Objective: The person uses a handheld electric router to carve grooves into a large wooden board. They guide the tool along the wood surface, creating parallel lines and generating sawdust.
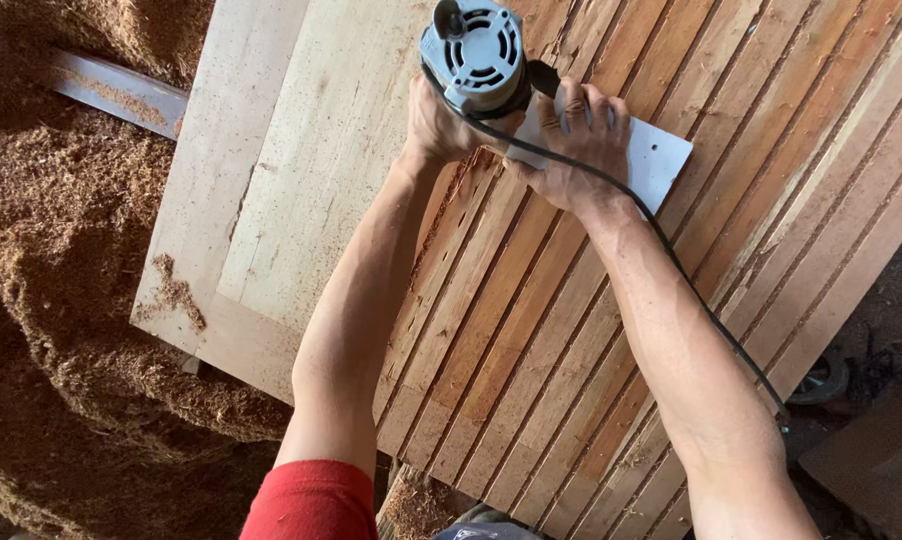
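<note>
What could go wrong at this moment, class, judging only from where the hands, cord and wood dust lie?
1. The black cord drapes over the right forearm near the right hand; it might snag or pull the router off line.
2. The left hand has its grip low on the router, close to the grooved panel; a slip could bring fingers near the cutter.
3. Sawdust is heaped beside the work and could be slippery or dusty.
</note>
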